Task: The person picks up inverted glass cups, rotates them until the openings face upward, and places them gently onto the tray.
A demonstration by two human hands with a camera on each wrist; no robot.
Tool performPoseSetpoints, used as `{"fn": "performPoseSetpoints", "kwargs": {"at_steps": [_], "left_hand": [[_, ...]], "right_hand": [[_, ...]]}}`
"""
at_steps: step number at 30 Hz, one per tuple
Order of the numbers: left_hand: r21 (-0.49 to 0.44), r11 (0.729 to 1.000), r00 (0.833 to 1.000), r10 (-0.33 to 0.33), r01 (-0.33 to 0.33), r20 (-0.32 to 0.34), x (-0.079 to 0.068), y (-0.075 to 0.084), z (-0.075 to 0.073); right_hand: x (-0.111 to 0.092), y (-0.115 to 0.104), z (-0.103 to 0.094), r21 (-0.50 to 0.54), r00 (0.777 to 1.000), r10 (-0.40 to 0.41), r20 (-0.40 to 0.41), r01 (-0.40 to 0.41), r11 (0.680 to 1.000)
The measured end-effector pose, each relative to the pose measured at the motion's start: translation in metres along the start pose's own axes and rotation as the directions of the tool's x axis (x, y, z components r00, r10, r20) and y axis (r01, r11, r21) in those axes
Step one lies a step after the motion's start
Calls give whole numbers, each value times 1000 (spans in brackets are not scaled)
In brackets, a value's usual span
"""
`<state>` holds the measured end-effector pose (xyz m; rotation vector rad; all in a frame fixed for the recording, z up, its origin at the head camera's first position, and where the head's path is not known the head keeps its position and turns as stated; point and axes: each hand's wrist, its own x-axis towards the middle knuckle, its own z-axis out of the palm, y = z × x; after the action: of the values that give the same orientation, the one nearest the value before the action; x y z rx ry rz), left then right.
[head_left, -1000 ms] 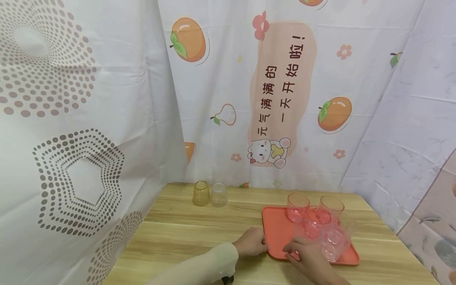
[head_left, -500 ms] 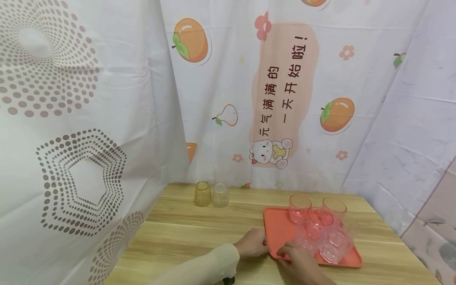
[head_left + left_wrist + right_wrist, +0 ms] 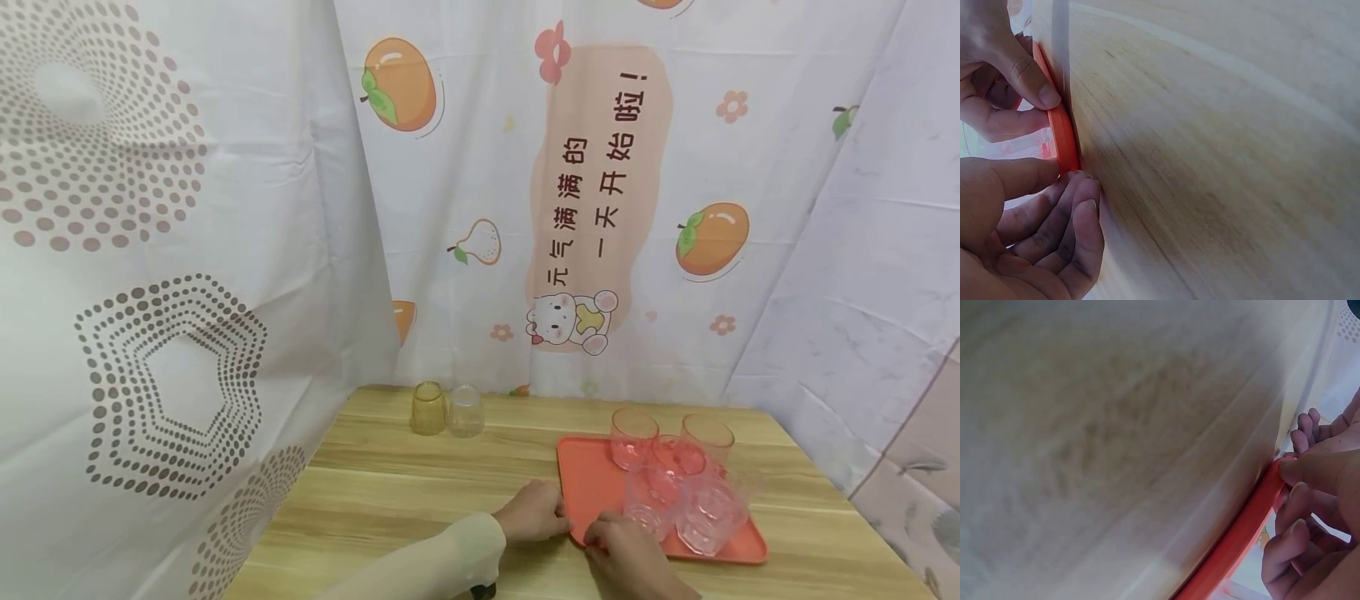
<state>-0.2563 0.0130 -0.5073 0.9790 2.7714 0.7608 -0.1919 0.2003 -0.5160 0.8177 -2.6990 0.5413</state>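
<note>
An orange-red tray [image 3: 592, 483] lies on the wooden table at the right. My left hand [image 3: 534, 512] pinches its front-left corner, thumb on the rim and the other fingers curled low against the outside, as the left wrist view shows. Beside it, my right hand [image 3: 630, 554] grips the front rim [image 3: 1235, 550] close to the same corner. Several clear pinkish cups, among them an upright one [image 3: 634, 437] at the back and a tilted one [image 3: 705, 517] at the front right, crowd the tray's right side. They overlap, so their outlines are partly hidden.
At the back left of the table [image 3: 405, 483], an amber glass [image 3: 428, 408] and a clear glass [image 3: 466, 411] stand side by side. Printed cloth curtains [image 3: 465, 167] enclose the table at the back and on both sides.
My right hand has come down and left from above the tray's front edge to its rim near the corner. The left hand stays at the corner. The view has shifted slightly.
</note>
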Motion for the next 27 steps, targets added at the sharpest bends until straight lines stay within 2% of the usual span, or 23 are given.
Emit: {"fn": "performPoseSetpoints", "kwargs": {"at_steps": [7, 11, 15, 22, 27], "left_hand": [[-9, 1000, 999, -23, 23, -45, -1, -14, -3], [-23, 999, 997, -42, 41, -65, -1, -23, -14], [-27, 999, 996, -39, 37, -78, -3, -31, -32], [64, 998, 989, -19, 28, -144, -9, -52, -70], [42, 998, 986, -44, 51, -160, -14, -68, -99]], "right_hand": [[1, -1, 1, -12, 1000, 25, 12, -24, 1000], [2, -2, 1, -39, 999, 44, -1, -44, 998], [3, -4, 2, -67, 999, 50, -12, -51, 996], [4, -8, 3, -84, 999, 33, -33, -36, 996], [4, -9, 5, -108, 998, 31, -53, -37, 993]]}}
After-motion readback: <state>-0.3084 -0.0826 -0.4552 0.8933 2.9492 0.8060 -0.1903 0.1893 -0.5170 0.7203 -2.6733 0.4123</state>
